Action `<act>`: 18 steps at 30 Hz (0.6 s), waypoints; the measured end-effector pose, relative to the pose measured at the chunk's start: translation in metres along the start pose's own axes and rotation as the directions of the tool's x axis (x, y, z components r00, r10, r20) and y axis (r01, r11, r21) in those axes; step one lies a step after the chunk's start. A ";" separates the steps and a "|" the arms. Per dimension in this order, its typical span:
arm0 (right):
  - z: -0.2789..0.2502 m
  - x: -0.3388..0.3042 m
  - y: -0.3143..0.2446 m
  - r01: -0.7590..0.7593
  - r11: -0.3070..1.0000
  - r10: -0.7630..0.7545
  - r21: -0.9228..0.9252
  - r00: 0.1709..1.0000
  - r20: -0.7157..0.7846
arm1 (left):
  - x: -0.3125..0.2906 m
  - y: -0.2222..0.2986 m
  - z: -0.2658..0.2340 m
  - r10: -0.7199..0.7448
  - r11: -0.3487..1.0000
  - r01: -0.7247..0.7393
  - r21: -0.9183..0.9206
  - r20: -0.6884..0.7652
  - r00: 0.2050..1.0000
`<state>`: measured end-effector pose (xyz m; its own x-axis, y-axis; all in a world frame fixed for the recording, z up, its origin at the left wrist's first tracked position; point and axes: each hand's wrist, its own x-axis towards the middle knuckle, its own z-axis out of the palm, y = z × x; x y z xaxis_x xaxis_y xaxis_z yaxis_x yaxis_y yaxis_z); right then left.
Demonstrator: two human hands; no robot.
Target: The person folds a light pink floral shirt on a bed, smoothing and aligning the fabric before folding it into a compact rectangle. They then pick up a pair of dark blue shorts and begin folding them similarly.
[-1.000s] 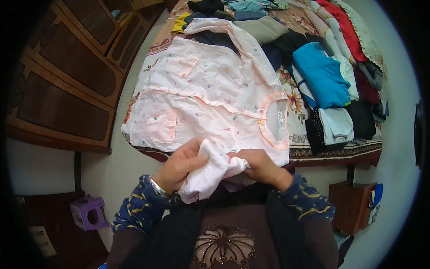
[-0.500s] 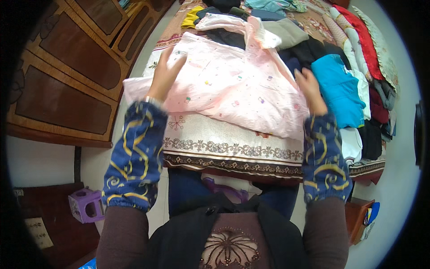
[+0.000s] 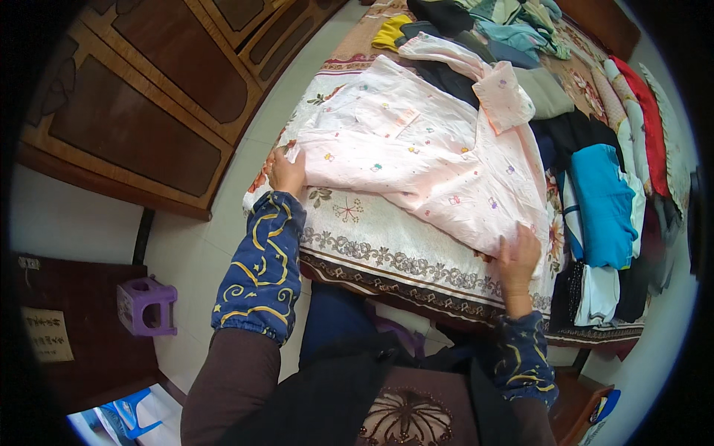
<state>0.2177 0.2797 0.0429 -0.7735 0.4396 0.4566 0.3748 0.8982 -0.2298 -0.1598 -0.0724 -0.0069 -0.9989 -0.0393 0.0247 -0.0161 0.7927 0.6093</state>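
Observation:
A pale pink shirt [image 3: 416, 156] with small coloured motifs lies spread over the near part of the bed, its collar at the far right and a chest pocket facing up. My left hand [image 3: 287, 172] is closed on the shirt's left end, a bit of cloth showing between thumb and fingers. At the lower right corner, my right hand [image 3: 519, 256] has its fingers bent round the shirt's edge, low against the bedspread. Patterned blue sleeve covers sit on both my forearms.
The bed has a patterned bedspread [image 3: 387, 241]. Folded clothes lie along its right side, among them a bright blue garment [image 3: 601, 208] and a white one [image 3: 597, 293]. More clothes [image 3: 513, 37] are heaped at the far end. Wooden cabinets [image 3: 141, 134] and a purple stool [image 3: 147, 306] stand at left.
Both hands came down onto the shirt and took hold of its left end and lower right corner. The shirt lies flatter, its collar folded over. The view has shifted left.

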 end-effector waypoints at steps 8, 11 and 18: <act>0.075 0.115 -0.095 0.304 0.922 -0.318 0.240 0.948 0.024 | -0.024 0.019 -0.040 -0.011 0.703 0.320 -0.635 0.440 0.898; 0.110 0.145 -0.110 0.304 0.933 -0.331 0.194 0.935 0.126 | -0.020 0.004 -0.041 0.090 0.582 0.222 -0.782 0.333 0.939; 0.077 0.141 -0.132 0.387 0.821 -0.554 0.420 0.719 0.420 | -0.103 0.000 -0.125 0.400 0.815 -0.402 -0.418 -0.096 0.911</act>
<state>0.0196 0.2226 0.0710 -0.9783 -0.1844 0.0940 -0.2064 0.9047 -0.3726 -0.0514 -0.1443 0.0895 -0.9127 0.2231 0.3425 0.4065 0.4072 0.8179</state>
